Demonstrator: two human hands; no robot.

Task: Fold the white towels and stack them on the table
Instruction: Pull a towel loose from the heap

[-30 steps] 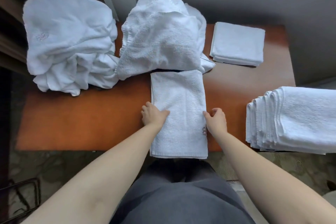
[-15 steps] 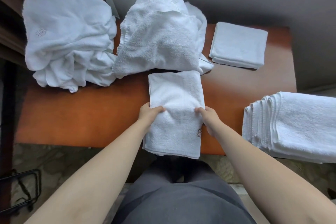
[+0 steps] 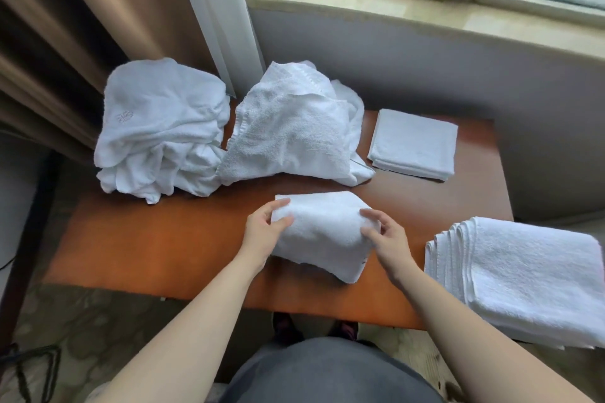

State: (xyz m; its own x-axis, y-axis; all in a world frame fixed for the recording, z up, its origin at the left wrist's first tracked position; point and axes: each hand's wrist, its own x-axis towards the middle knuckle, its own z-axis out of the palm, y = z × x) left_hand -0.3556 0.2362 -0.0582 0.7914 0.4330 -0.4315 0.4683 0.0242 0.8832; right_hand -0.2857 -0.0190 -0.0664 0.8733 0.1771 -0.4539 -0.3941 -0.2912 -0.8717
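A white towel [image 3: 322, 232], folded into a short thick bundle, lies in the middle of the orange-brown table [image 3: 157, 245]. My left hand [image 3: 263, 232] grips its left edge, thumb on top. My right hand [image 3: 386, 239] pinches its right edge, fingers curled over the cloth. The near end of the towel is lifted and doubled over. A folded towel [image 3: 414, 142] lies flat at the table's back right. A stack of several folded towels [image 3: 523, 275] sits at the right edge.
Two heaps of unfolded white towels sit at the back, one at the left [image 3: 160, 131] and one in the middle [image 3: 294, 124]. Behind the table are a curtain [image 3: 98, 10], a grey wall and a window sill [image 3: 393, 6]. My legs stand at the near edge.
Both hands have lifted the towel's near half off the table edge and folded it away from me, so the long strip is now a short bundle. The camera has tilted up.
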